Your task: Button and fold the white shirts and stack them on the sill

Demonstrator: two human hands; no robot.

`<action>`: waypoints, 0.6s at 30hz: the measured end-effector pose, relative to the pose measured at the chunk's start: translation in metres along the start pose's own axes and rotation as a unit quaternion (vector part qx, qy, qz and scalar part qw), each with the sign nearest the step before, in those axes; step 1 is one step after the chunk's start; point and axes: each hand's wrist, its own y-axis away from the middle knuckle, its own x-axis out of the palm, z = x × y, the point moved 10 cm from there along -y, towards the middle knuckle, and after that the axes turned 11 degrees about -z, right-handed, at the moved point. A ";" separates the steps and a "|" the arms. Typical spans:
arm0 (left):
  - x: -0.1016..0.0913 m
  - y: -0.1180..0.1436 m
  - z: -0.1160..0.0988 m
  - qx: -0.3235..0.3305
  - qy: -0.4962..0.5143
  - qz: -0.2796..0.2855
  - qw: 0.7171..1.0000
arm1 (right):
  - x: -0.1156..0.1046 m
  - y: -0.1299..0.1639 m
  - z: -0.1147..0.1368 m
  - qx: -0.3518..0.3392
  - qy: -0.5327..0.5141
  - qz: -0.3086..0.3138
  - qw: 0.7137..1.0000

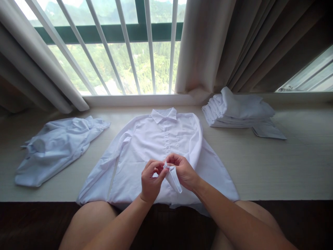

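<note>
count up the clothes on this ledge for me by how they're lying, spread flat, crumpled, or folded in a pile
Spread flat: 1, the white shirt, its cuff pinched by the left hand and right hand
Crumpled: 1, the pale blue shirt
Folded: 1 stack of white garments; pieces inside too close to count
Total: 3 groups

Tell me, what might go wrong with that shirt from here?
Both hands, left and right, pinch the shirt's front placket just above the hem, lifted off the table. A tug could wrinkle the smoothed front. The hem hangs past the table's near edge, so the shirt might slide toward the lap. The folded pile has one piece poking out at its base; a nudge could drag it further out.
</note>
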 end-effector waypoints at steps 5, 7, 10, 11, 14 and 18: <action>0.000 0.001 0.001 0.005 0.002 0.000 1.000 | 0.000 -0.001 -0.002 0.001 -0.002 0.000 1.000; -0.001 0.001 0.002 0.004 0.003 -0.003 1.000 | 0.001 -0.001 -0.002 0.002 -0.009 0.004 1.000; -0.001 0.001 0.003 0.000 -0.001 -0.002 1.000 | 0.001 -0.001 -0.002 0.001 -0.012 0.004 1.000; -0.001 0.001 0.003 -0.002 -0.002 -0.001 1.000 | 0.000 -0.001 -0.002 0.000 -0.009 0.004 1.000; -0.001 0.002 0.004 -0.007 0.003 -0.002 1.000 | 0.000 0.000 0.000 -0.010 0.000 0.004 1.000; 0.000 0.002 0.005 -0.011 0.005 0.001 1.000 | 0.001 0.000 0.001 -0.013 0.005 0.005 1.000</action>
